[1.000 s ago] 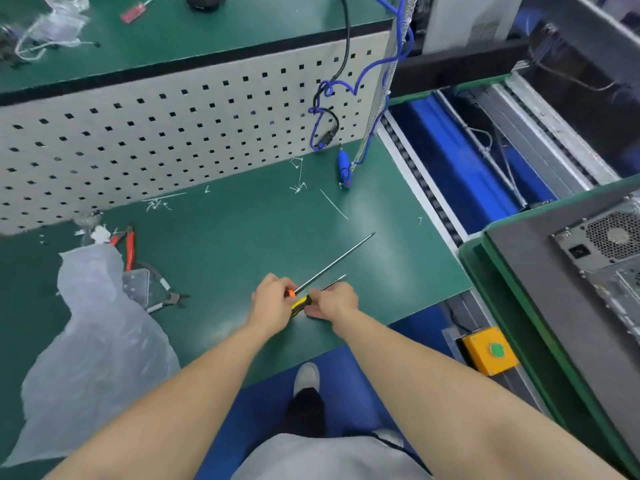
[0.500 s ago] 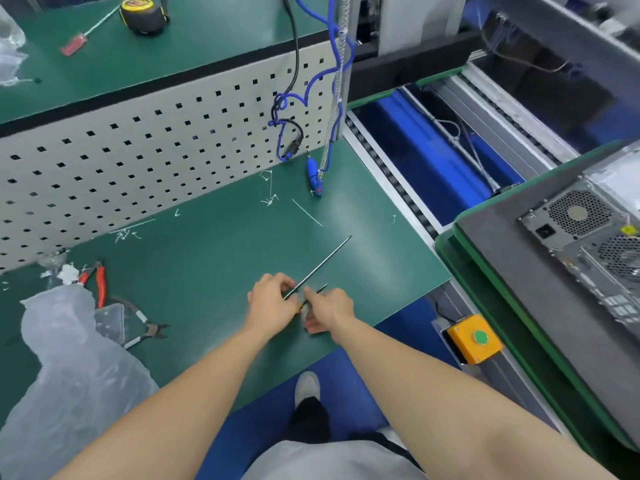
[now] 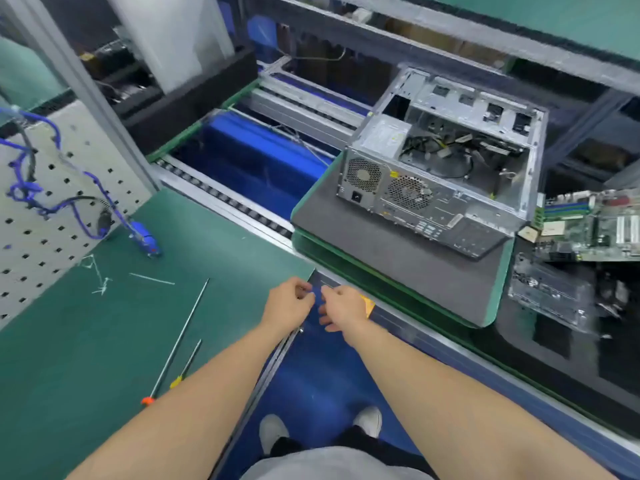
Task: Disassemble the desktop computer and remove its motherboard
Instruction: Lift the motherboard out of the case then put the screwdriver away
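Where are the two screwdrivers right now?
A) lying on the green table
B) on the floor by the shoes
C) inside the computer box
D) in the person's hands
A: the long screwdriver and the short screwdriver lie on the green table, and the left hand and right hand hold neither.

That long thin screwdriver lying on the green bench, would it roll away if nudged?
Probably yes: the long screwdriver has a round slender shaft and lies flat on the smooth green bench. It looks stiff and light, likely metal. Its small orange handle may slow the rolling.
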`<state>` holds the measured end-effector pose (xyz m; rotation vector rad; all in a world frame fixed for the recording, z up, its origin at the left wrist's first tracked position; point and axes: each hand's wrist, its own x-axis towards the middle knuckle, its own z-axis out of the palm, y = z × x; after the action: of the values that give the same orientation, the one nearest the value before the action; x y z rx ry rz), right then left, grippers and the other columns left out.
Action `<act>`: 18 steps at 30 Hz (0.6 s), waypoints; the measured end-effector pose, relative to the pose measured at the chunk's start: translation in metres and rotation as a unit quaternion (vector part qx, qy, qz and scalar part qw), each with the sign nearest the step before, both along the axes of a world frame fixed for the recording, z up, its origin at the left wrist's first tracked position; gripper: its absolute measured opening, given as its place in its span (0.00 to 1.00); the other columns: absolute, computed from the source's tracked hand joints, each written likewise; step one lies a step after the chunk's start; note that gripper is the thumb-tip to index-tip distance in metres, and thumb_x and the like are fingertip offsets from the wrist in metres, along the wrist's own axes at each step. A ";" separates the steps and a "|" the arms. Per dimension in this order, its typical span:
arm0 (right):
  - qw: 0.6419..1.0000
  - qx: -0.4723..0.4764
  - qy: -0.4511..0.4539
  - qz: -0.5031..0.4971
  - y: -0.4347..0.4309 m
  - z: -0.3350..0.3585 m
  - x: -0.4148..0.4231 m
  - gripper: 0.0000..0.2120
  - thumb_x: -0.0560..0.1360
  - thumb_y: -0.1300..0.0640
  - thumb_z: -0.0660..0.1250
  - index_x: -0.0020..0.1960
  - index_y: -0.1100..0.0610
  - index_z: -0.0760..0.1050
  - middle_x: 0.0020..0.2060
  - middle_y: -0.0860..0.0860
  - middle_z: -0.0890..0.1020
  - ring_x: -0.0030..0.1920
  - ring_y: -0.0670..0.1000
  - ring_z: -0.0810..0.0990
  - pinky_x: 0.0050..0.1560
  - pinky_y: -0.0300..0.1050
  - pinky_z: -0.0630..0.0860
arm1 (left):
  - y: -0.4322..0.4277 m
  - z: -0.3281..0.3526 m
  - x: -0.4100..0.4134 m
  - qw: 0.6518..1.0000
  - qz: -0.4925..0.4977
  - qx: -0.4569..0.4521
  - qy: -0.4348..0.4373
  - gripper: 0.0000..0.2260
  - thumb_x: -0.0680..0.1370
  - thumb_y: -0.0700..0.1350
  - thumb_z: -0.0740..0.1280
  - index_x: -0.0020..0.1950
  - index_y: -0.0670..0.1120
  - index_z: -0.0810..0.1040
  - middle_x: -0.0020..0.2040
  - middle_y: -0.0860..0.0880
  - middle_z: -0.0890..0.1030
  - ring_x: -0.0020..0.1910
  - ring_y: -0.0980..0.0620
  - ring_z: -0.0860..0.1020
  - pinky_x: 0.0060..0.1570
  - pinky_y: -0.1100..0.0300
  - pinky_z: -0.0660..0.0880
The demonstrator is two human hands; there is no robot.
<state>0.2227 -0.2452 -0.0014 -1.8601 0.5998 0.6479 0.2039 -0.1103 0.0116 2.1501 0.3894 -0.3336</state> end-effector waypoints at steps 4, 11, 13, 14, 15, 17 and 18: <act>0.993 -0.074 -0.014 -0.089 -0.069 -0.002 -0.005 0.08 0.76 0.52 0.65 0.41 0.55 0.74 0.36 0.55 0.84 0.34 0.56 0.83 0.36 0.52 0.83 | -0.061 -0.010 0.022 0.997 -0.057 -0.021 0.055 0.13 0.77 0.47 0.72 0.61 0.47 0.79 0.53 0.51 0.82 0.55 0.50 0.81 0.49 0.62 0.76; 0.988 -0.009 0.057 -0.144 -0.109 -0.022 -0.016 0.12 0.76 0.52 0.70 0.56 0.54 0.73 0.51 0.55 0.82 0.44 0.56 0.83 0.40 0.48 0.84 | -0.100 -0.025 0.037 0.991 -0.045 0.037 0.123 0.10 0.73 0.45 0.77 0.41 0.49 0.75 0.40 0.51 0.80 0.42 0.49 0.81 0.46 0.55 0.82; 0.986 0.004 0.069 -0.155 -0.109 -0.027 -0.015 0.14 0.76 0.52 0.71 0.58 0.54 0.73 0.53 0.55 0.81 0.47 0.56 0.84 0.45 0.50 0.86 | -0.095 -0.028 0.043 0.989 -0.040 0.029 0.140 0.10 0.70 0.45 0.80 0.39 0.51 0.80 0.39 0.51 0.82 0.43 0.49 0.82 0.47 0.54 0.83; 0.985 0.010 0.074 -0.153 -0.107 -0.030 -0.015 0.15 0.75 0.52 0.72 0.59 0.54 0.73 0.53 0.55 0.81 0.49 0.56 0.84 0.44 0.49 0.86 | -0.092 -0.028 0.046 0.988 -0.036 0.011 0.152 0.09 0.69 0.45 0.82 0.39 0.52 0.82 0.40 0.51 0.84 0.44 0.49 0.83 0.48 0.52 0.84; 0.986 0.019 0.079 -0.148 -0.104 -0.031 -0.015 0.18 0.75 0.51 0.73 0.60 0.54 0.72 0.53 0.54 0.81 0.51 0.55 0.85 0.41 0.46 0.85 | -0.087 -0.029 0.048 0.986 -0.034 -0.008 0.164 0.09 0.68 0.45 0.83 0.41 0.52 0.84 0.41 0.50 0.86 0.45 0.48 0.84 0.49 0.49 0.84; 0.986 0.033 0.081 -0.141 -0.097 -0.032 -0.015 0.22 0.74 0.47 0.76 0.60 0.53 0.71 0.52 0.53 0.80 0.51 0.54 0.84 0.38 0.44 0.84 | -0.079 -0.029 0.051 0.985 -0.037 -0.024 0.169 0.08 0.67 0.46 0.83 0.40 0.53 0.87 0.39 0.51 0.87 0.45 0.47 0.86 0.49 0.46 0.85; 0.986 0.033 0.079 -0.146 -0.093 -0.031 -0.015 0.23 0.72 0.46 0.77 0.59 0.54 0.71 0.51 0.53 0.80 0.50 0.54 0.84 0.39 0.45 0.84 | -0.077 -0.030 0.051 0.985 -0.039 -0.024 0.165 0.07 0.66 0.46 0.83 0.39 0.53 0.87 0.37 0.52 0.87 0.45 0.46 0.86 0.47 0.46 0.85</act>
<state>0.2079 -0.3381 -0.0326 -1.6279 0.9244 0.6148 0.2550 -0.1873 -0.0181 2.0678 0.4787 -0.7429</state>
